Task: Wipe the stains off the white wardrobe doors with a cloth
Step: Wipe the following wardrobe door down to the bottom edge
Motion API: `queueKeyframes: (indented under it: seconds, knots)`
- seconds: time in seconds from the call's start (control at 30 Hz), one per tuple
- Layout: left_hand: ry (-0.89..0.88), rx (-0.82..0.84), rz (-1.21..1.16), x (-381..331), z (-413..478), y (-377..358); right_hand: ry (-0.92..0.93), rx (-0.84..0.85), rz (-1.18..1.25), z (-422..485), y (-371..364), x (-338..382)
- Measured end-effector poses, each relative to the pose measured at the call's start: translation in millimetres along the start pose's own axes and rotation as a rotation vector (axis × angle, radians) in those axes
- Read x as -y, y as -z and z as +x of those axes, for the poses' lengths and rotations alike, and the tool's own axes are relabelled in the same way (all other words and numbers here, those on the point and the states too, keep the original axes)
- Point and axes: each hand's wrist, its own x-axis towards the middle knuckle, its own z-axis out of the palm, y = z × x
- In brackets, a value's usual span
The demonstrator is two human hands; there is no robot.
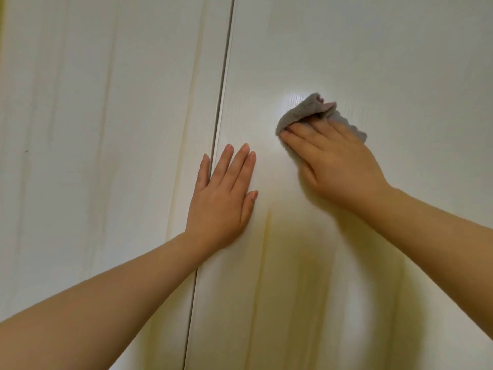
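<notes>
Right hand (336,166) fingers (320,134), fairly straight, are pressed onto grey cloth (301,112) against right wardrobe door (373,49). Left hand (221,198) is laid flat, fingers slightly apart, beside door seam (226,62). Dark speck (26,151) on left wardrobe door (80,102) is unwiped; task judged partway.

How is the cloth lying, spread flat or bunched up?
Bunched: the grey cloth is crumpled in folds, pressed to the door by the right hand.

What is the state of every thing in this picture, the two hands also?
left door, shut.
right door, shut.
cloth, grey, crumpled, pressed on the right door.
right hand, fingers straight, pressing the cloth.
left hand, flat, fingers straight, resting mostly on the right door.
</notes>
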Motion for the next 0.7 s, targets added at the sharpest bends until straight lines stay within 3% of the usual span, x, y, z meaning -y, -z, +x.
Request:
queueKeyframes:
  seconds: [0.1, 0.13, 0.23, 0.3, 0.43, 0.47, 0.57, 0.63, 0.7]
  knots:
    - [0.070, 0.025, -0.013, -9, -5, -3, -0.297, -0.030, 0.057, -18, -2, 17]
    - [0.086, 0.031, 0.004, -6, -10, -4, -0.275, -0.023, 0.068, -30, -11, 35]
    - [0.090, 0.018, -0.006, -12, -8, -4, 0.110, 0.080, 0.093, -59, -3, 30]
    - [0.090, 0.016, -0.016, -13, -8, -3, 0.167, 0.083, 0.067, -49, 6, 3]
    - [0.074, 0.014, -0.011, -13, -12, -4, -0.424, -0.071, 0.131, -23, 3, 9]
    - [0.067, 0.016, -0.005, -11, -14, -4, -0.410, -0.067, 0.106, -27, -3, 25]
    - [0.044, 0.011, -0.003, -8, -14, -3, 0.049, 0.032, 0.109, -55, -10, 46]
    - [0.024, 0.019, -0.003, -7, -17, -2, 0.244, 0.094, 0.085, -52, -2, 25]
    - [0.025, 0.032, -0.004, -8, -19, -2, 0.110, 0.077, 0.033, -32, 4, -2]
